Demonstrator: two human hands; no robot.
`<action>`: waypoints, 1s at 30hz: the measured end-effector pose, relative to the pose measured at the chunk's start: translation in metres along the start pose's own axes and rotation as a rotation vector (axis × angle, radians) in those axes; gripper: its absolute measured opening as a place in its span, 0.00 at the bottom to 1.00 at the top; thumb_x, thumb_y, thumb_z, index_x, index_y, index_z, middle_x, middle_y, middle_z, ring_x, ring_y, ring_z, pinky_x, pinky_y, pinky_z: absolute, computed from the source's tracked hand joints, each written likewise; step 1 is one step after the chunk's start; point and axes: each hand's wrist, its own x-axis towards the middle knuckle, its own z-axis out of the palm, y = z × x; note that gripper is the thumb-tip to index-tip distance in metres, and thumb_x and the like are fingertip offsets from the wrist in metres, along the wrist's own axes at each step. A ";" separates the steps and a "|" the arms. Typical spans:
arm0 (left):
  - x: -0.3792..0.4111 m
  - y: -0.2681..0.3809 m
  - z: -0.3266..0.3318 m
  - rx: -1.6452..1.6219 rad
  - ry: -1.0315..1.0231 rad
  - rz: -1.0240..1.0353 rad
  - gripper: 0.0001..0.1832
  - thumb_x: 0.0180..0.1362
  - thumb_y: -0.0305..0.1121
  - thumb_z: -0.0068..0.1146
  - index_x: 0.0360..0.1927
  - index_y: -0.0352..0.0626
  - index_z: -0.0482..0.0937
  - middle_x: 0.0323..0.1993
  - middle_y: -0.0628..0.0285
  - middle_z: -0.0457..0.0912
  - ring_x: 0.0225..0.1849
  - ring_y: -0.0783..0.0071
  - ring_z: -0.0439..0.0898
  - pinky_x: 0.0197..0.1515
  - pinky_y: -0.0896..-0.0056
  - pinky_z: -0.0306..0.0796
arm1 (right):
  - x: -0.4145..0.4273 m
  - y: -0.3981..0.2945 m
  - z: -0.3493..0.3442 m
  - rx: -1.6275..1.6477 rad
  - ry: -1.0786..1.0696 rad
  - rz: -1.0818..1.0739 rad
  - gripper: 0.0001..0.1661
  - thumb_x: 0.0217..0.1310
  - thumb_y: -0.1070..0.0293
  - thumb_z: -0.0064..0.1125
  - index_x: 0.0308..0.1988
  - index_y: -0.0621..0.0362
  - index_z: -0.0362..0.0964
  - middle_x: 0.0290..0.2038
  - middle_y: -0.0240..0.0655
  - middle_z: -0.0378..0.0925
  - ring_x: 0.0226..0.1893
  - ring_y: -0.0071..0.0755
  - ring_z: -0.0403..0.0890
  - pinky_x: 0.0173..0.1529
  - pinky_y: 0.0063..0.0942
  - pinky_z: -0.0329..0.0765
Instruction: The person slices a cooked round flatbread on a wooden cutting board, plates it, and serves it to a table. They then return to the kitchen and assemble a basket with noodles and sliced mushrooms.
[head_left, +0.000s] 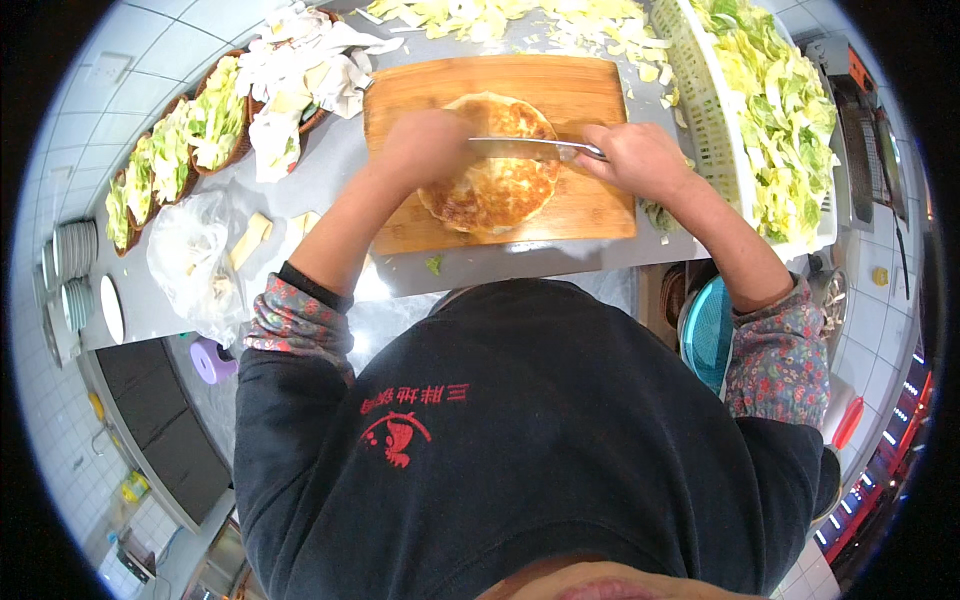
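Note:
A round, browned flatbread (495, 193) lies on a wooden cutting board (592, 214). Across its middle runs the blade of a knife (517, 148), roughly level from left to right. My right hand (634, 157) grips the knife's handle at the right side of the bread. My left hand (429, 146) is blurred and sits at the blade's far end, over the bread's left edge; its fingers are hard to make out, and whether they press on the blade or the bread is unclear.
Chopped cabbage leaves (480, 16) are strewn behind the board. A white plastic crate (709, 112) of cut leaves stands at the right. Wicker baskets (241, 142) of leaves, crumpled white cloths (300, 60) and a clear plastic bag (191, 244) are on the left, with dough strips (251, 240) beside the bag.

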 end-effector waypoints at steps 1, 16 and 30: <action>-0.001 0.002 0.002 0.018 0.028 0.034 0.10 0.46 0.40 0.59 0.27 0.45 0.80 0.24 0.56 0.79 0.30 0.55 0.78 0.32 0.55 0.70 | -0.003 0.001 0.002 -0.014 -0.029 0.011 0.18 0.56 0.51 0.52 0.30 0.55 0.69 0.19 0.43 0.75 0.23 0.49 0.78 0.27 0.43 0.73; 0.022 0.017 0.011 0.046 0.101 -0.027 0.08 0.45 0.36 0.59 0.24 0.44 0.78 0.24 0.59 0.78 0.31 0.58 0.78 0.33 0.56 0.71 | -0.005 0.030 0.042 -0.044 0.076 0.068 0.18 0.56 0.49 0.52 0.25 0.52 0.68 0.18 0.35 0.74 0.20 0.42 0.77 0.22 0.37 0.73; 0.002 0.038 -0.029 0.127 0.211 0.125 0.08 0.46 0.36 0.59 0.26 0.43 0.79 0.28 0.57 0.79 0.34 0.56 0.78 0.35 0.56 0.71 | -0.044 0.003 -0.007 0.033 0.028 0.183 0.16 0.57 0.51 0.52 0.32 0.53 0.71 0.22 0.41 0.76 0.25 0.48 0.78 0.28 0.42 0.73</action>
